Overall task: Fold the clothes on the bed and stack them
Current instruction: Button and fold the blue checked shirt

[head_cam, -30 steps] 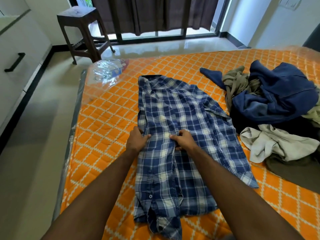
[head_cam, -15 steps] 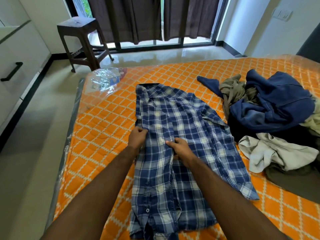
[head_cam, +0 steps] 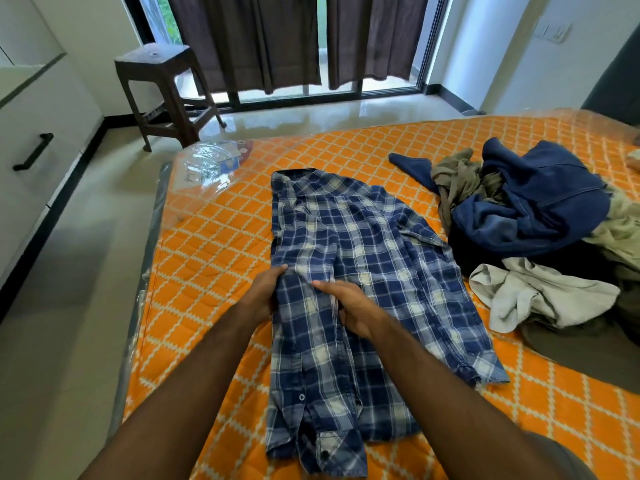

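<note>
A blue and white plaid shirt (head_cam: 363, 258) lies lengthwise on the orange quilted bed (head_cam: 214, 251), collar at the far end. My left hand (head_cam: 265, 292) grips the shirt's left edge near the middle, with cloth bunched over the fingers. My right hand (head_cam: 349, 308) pinches the front placket beside it. To the right sits a heap of unfolded clothes: a navy garment (head_cam: 533, 206), an olive piece (head_cam: 457, 181) and a pale grey one (head_cam: 540, 292).
A dark wooden stool (head_cam: 162, 88) stands on the shiny floor beyond the bed's far left corner, before curtained glass doors (head_cam: 294, 39). White drawers (head_cam: 34, 133) line the left wall. A clear plastic wrapper (head_cam: 214, 161) lies at the bed's far left corner.
Both hands have closed on the shirt's middle and drawn the left side inward, bunching the cloth. My view has lifted a little, showing more of the window.
</note>
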